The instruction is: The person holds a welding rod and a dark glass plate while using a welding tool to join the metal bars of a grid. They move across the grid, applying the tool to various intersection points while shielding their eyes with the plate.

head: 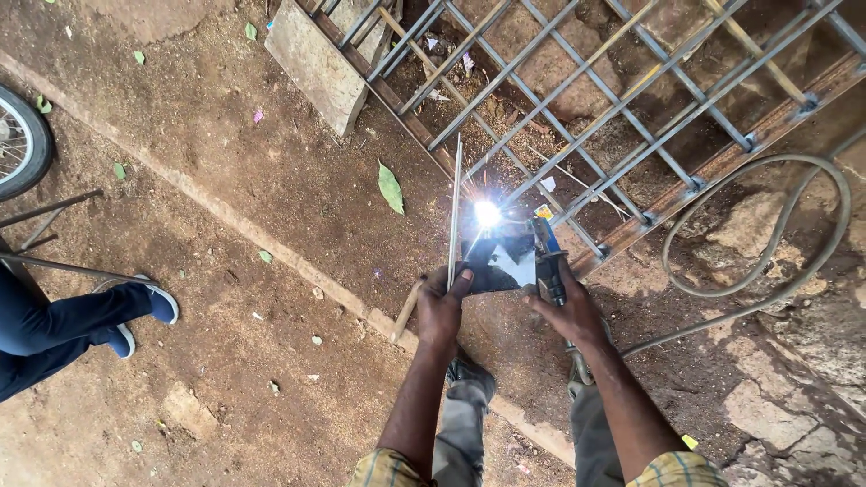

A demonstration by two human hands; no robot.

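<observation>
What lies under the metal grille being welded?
Under the metal grille, bare dirt ground, stones and litter show through the gaps. The spot beneath the welding arc is washed out by glare.

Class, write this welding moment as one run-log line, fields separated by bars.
left hand: holds dark shield | right hand: grips electrode holder | arc: lit at metal grille | cable: looped on ground

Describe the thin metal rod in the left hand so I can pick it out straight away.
Start at the big metal grille lying on the dirt. At its near edge a bright welding spark glows. The thin rod stands just left of it, pinched by the left hand, loose rather than welded in.
</observation>
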